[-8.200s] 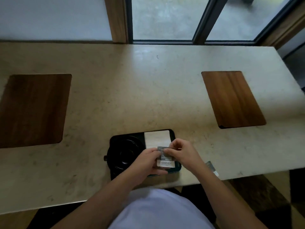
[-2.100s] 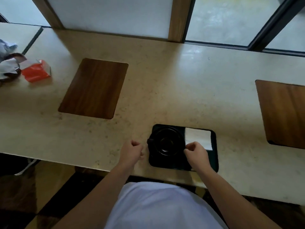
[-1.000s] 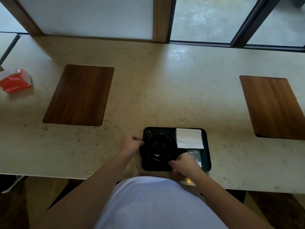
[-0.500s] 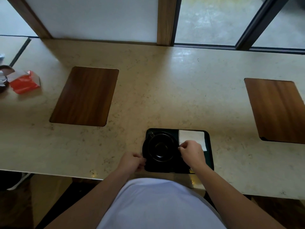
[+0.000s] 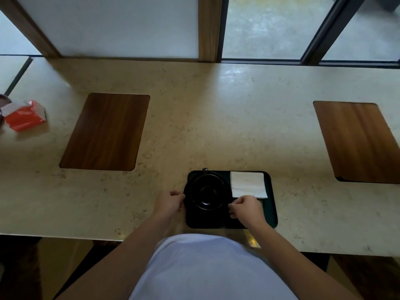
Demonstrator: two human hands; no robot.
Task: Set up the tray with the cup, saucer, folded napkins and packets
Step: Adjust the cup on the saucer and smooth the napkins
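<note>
A black tray [image 5: 271,213] lies at the counter's near edge. On its left half a black cup [image 5: 207,192] stands on a black saucer [image 5: 225,182], the cup's handle pointing away from me. A folded white napkin [image 5: 247,184] fills the tray's far right corner. My left hand [image 5: 170,203] pinches the saucer's left rim. My right hand [image 5: 245,207] is curled at the saucer's right rim, just below the napkin. It covers the spot where the packets lie, so they are hidden.
Two wooden inlays sit in the beige counter [image 5: 216,126]: the left inlay [image 5: 104,131] and the right inlay [image 5: 357,144]. A red packet [image 5: 23,114] lies far left beside a dark dish [image 5: 3,100]. Windows run behind the counter.
The cup's handle has turned from the far left to straight away from me. My right hand slid down from the napkin's edge to the saucer's right rim; my left hand moved up to its left rim.
</note>
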